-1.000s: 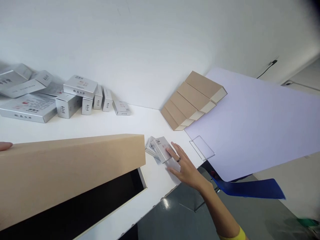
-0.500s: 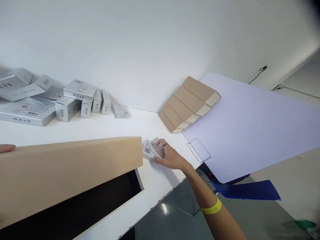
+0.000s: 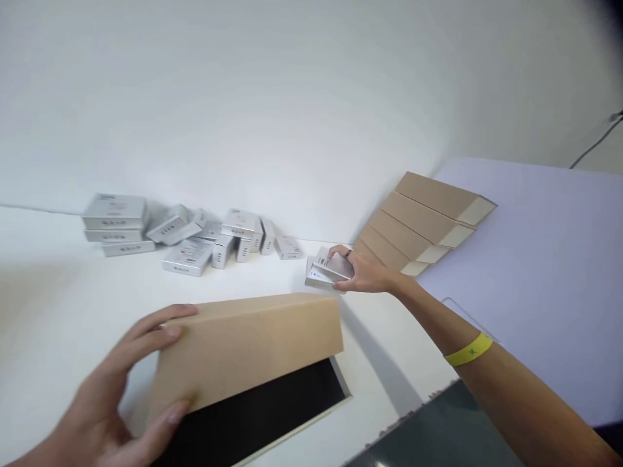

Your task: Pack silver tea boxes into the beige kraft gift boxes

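My left hand [image 3: 129, 383] grips the left end of a tan cardboard box [image 3: 257, 347], fingers over the top and thumb on the near side. The box has its dark inside showing along the near edge, below the raised tan panel. Behind the box's right end, my right hand [image 3: 365, 269] is closed around a small silver carton [image 3: 331, 263]. A second silver carton [image 3: 317, 280] lies under that one, partly hidden by it. Both are at the white table's surface, close to the brown boxes.
Several silver cartons [image 3: 187, 256] lie piled along the wall, with a neat stack [image 3: 117, 224] at the left. Tan boxes [image 3: 418, 220] lean in an overlapping row at the right, beside a pale purple panel [image 3: 535, 272]. The table's front edge [image 3: 413, 412] runs at lower right.
The view has shifted, bringing more of my left hand and the carton stack into sight. My right hand has moved the silver carton back toward the wall, nearer the leaning tan boxes.
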Demonstrator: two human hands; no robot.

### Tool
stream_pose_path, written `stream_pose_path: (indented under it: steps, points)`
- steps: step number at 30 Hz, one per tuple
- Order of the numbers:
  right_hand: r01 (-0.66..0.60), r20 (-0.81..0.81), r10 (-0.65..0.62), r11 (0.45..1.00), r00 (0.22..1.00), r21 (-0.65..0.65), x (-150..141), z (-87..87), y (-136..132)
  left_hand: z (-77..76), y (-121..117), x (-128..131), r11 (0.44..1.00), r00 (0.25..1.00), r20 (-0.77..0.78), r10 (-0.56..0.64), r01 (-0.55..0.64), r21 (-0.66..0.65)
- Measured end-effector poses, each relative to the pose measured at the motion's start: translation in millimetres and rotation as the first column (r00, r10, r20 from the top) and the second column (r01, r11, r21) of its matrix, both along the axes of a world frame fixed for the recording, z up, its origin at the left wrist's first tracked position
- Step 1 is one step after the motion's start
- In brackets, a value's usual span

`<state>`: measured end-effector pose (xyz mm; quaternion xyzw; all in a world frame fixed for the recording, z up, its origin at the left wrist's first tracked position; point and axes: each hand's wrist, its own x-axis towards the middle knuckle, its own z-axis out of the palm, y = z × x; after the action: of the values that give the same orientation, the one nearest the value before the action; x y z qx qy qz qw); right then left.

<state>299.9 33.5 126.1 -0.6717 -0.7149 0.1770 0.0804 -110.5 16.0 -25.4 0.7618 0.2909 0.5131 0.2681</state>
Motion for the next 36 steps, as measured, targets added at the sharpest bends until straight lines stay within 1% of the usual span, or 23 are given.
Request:
stream_pose_path:
  steps: [1, 3, 5, 6, 8, 10, 11, 12, 14, 16, 17, 20, 22, 23, 25, 26, 28, 30, 32, 33, 34, 35, 36]
  points:
    - [0.008, -0.046, -0.005, 0.998, 0.999, 0.066, -8, -6.5, 12, 2.1, -2, 1, 1.0, 1.0, 0.008, -0.006, 0.007, -0.02]
    - [0.025, -0.154, 0.004, 0.982, 0.988, 0.185, -28, -27.3, 34, 5.7, -5, 3, 0.999, 1.0, 0.01, -0.026, 0.026, -0.024]
    - [0.032, -0.247, 0.034, 0.966, 0.968, 0.258, -50, -52.7, 52, 8.3, -4, 2, 0.997, 0.998, -0.017, -0.064, 0.065, 0.051]
    - [0.017, -0.277, 0.059, 0.964, 0.959, 0.265, -60, -64.6, 59, 9.5, -2, 1, 0.992, 0.996, -0.026, -0.088, 0.09, 0.086]
    - [-0.057, -0.305, 0.124, 0.974, 0.944, 0.22, -75, -82.7, 67, 11.8, 0, -1, 0.985, 0.992, -0.02, -0.127, 0.128, 0.118]
    - [-0.141, -0.315, 0.181, 0.979, 0.932, 0.147, -79, -91.1, 73, 13.9, 2, -2, 0.983, 0.988, 0.003, -0.155, 0.154, 0.102]
    - [-0.154, -0.323, 0.188, 0.979, 0.928, 0.131, -76, -91.9, 76, 14.6, 2, -3, 0.982, 0.985, 0.006, -0.17, 0.169, 0.088]
    - [-0.135, -0.332, 0.174, 0.981, 0.927, 0.136, -71, -91.5, 80, 15.1, 2, -3, 0.979, 0.982, 0.003, -0.187, 0.186, 0.084]
    - [-0.011, -0.346, 0.078, 0.982, 0.935, 0.191, -56, -90.2, 91, 15.1, 2, -3, 0.975, 0.979, 0.0, -0.206, 0.205, 0.081]
    - [0.156, -0.333, -0.072, 0.96, 0.94, 0.234, -42, -93.5, 106, 14.2, 2, -3, 0.975, 0.978, 0.006, -0.208, 0.207, 0.082]
    - [0.228, -0.312, -0.148, 0.945, 0.938, 0.236, -37, -97.9, 113, 13.6, 2, -3, 0.975, 0.978, 0.012, -0.207, 0.205, 0.086]
    - [0.365, -0.224, -0.325, 0.915, 0.919, 0.17, -34, -118.8, 133, 11.6, 3, -1, 0.975, 0.978, 0.042, -0.203, 0.198, 0.103]
    - [0.418, -0.17, -0.397, 0.902, 0.902, 0.11, -38, -131.8, 142, 10.5, 4, 1, 0.977, 0.98, 0.069, -0.189, 0.181, 0.11]
    - [0.438, -0.15, -0.423, 0.895, 0.894, 0.088, -39, -135.2, 144, 10.0, 4, 2, 0.977, 0.98, 0.067, -0.186, 0.178, 0.114]
    - [0.465, -0.125, -0.455, 0.883, 0.882, 0.065, -36, -133.0, 143, 9.3, 5, 3, 0.976, 0.981, 0.049, -0.187, 0.18, 0.12]
    - [0.47, -0.124, -0.46, 0.881, 0.879, 0.059, -32, -126.9, 140, 9.1, 5, 3, 0.976, 0.981, 0.045, -0.187, 0.18, 0.121]
    - [0.449, -0.154, -0.437, 0.893, 0.886, 0.045, -19, -106.2, 131, 9.2, 5, 3, 0.977, 0.982, 0.048, -0.185, 0.178, 0.12]
    - [0.389, -0.233, -0.366, 0.919, 0.901, 0.058, -7, -80.5, 119, 9.9, 4, 3, 0.976, 0.981, 0.051, -0.189, 0.182, 0.122]
    - [0.334, -0.328, -0.274, 0.932, 0.904, 0.143, -3, -59.8, 106, 11.0, 4, 3, 0.971, 0.978, 0.033, -0.205, 0.199, 0.129]
    - [0.321, -0.368, -0.23, 0.924, 0.901, 0.209, -6, -54.0, 100, 11.5, 4, 2, 0.969, 0.977, 0.026, -0.211, 0.206, 0.134]
    - [0.315, -0.397, -0.19, 0.908, 0.898, 0.277, -11, -51.6, 93, 11.9, 4, 2, 0.968, 0.976, 0.025, -0.216, 0.211, 0.138]
    - [0.307, -0.417, -0.153, 0.891, 0.896, 0.334, -17, -52.3, 87, 12.1, 4, 2, 0.967, 0.975, 0.026, -0.219, 0.214, 0.141]
    - [0.285, -0.428, -0.112, 0.886, 0.897, 0.366, -25, -55.3, 81, 12.2, 4, 2, 0.967, 0.975, 0.031, -0.22, 0.213, 0.14]
